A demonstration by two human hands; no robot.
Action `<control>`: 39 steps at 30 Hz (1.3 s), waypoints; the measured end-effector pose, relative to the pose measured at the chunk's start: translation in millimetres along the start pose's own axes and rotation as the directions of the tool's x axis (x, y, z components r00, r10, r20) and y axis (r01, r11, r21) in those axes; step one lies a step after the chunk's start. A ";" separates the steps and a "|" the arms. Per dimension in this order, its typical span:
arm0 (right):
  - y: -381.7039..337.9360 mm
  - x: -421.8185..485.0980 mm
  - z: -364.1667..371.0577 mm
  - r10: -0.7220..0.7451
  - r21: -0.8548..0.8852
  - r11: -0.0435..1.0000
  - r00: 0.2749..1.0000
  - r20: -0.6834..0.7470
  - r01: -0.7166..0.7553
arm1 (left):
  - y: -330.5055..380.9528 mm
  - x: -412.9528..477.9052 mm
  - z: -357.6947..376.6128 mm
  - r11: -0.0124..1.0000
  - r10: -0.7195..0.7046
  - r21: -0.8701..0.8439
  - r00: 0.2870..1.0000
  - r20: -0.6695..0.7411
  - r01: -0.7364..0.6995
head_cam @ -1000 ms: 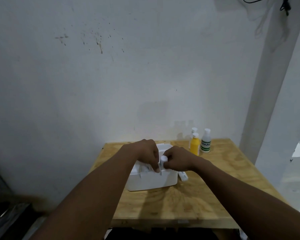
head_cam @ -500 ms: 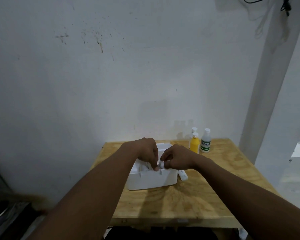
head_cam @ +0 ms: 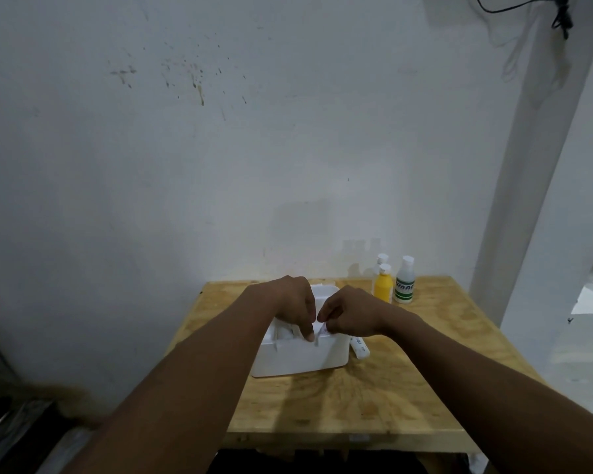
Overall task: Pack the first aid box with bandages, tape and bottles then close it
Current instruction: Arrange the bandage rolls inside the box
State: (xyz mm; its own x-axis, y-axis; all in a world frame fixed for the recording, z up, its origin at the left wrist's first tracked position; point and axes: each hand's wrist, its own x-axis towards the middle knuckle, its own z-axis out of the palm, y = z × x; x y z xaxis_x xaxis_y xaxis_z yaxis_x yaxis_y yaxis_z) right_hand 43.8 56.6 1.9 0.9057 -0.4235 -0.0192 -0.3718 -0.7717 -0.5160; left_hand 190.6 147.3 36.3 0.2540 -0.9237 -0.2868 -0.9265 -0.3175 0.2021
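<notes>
Right hand pinches white item (left hand too).

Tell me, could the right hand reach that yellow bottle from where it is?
Probably yes: the yellow bottle stands just beyond the right hand, nothing between them, though that hand now pinches a small white item over the box.

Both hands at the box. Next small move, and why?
Probably ease the small white item into the box and release: the right hand pinches it at the rim, the left hand reaches in beside it, and three bottles stand outside.
</notes>
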 end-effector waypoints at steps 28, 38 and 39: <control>8.2 -1.0 -12.5 0.057 0.171 0.983 0.998 0.014 -0.058 | -4.4 8.6 7.6 0.987 0.022 -0.163 0.999 0.029 -0.017; -1.3 6.8 0.6 -0.009 -0.094 0.996 0.997 -0.077 0.002 | -12.1 3.7 -0.6 0.991 0.046 -0.130 0.998 0.045 -0.039; -1.5 6.8 1.1 -0.007 -0.097 0.995 0.997 -0.076 0.000 | -12.3 4.0 0.7 0.991 0.052 -0.129 0.998 0.032 -0.047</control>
State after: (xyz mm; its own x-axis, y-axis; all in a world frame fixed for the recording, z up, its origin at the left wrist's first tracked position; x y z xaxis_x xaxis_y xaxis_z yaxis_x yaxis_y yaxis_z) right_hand 50.7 55.4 1.6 0.8902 -0.4529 0.0500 -0.3901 -0.8141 -0.4301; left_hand 202.9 147.7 32.0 0.1966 -0.9316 -0.3056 -0.8939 -0.2983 0.3344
